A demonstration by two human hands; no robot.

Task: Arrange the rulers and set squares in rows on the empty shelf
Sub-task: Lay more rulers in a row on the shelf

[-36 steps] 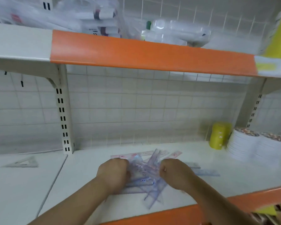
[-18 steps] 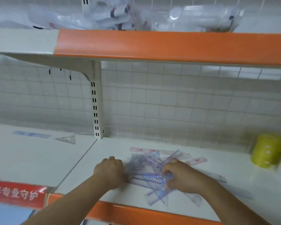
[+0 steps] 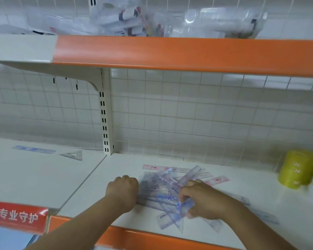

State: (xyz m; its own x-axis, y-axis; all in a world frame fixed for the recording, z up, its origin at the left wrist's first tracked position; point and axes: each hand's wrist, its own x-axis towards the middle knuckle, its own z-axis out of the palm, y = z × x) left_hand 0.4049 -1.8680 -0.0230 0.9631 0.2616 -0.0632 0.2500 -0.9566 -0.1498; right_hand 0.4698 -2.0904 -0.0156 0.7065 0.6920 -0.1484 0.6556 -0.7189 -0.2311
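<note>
A loose pile of clear blue and pink rulers and set squares (image 3: 163,192) lies on the white shelf (image 3: 242,179) in front of me. My left hand (image 3: 122,190) is curled against the pile's left edge, knuckles up. My right hand (image 3: 204,200) pinches a clear blue ruler at the pile's right side. On the neighbouring shelf bay to the left lie one blue ruler (image 3: 33,149) and one clear set square (image 3: 73,155), side by side near the back.
A yellow cylindrical container (image 3: 298,171) stands at the right by the tiled back wall. An upright slotted post (image 3: 105,112) divides the two bays. The orange-edged upper shelf (image 3: 170,53) hangs overhead with bagged goods. A red label strip (image 3: 14,216) marks the left front edge.
My head has turned left and down, so the left bay with its ruler and set square has come into view. Both hands stay on the pile; the right hand's fingers have closed on a ruler.
</note>
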